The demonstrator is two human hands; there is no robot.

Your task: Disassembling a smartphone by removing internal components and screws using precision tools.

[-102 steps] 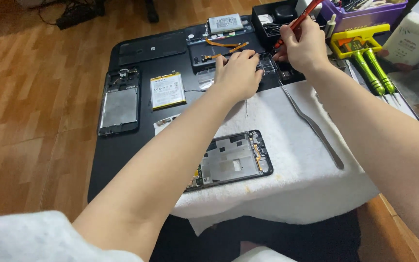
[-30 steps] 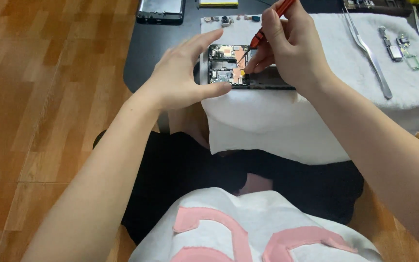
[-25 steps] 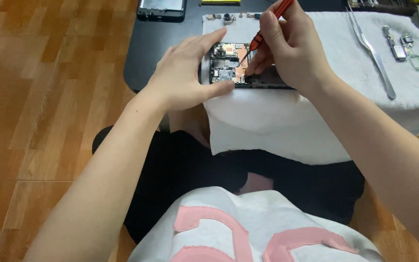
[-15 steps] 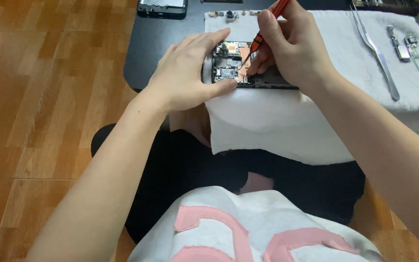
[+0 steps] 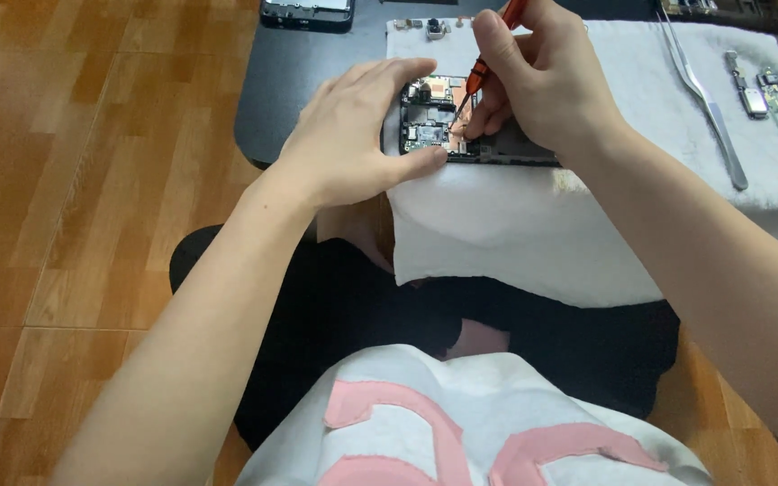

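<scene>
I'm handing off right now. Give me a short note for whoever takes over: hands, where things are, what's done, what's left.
Left hand: steadies the opened phone at its left end, thumb along the near edge.
Right hand: holds a red screwdriver, tip down on the circuit board.
Phone lies on the white towel. Tweezers and small removed parts lie to the right on it.
Done: phone is open, some parts out.
Left: the spot under the tip; whether a screw sits there is too small to tell.

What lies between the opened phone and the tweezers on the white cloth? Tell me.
In the head view, the right hand gripping the red screwdriver sits beside the opened phone; past it, only bare white cloth reaches the tweezers.
</scene>
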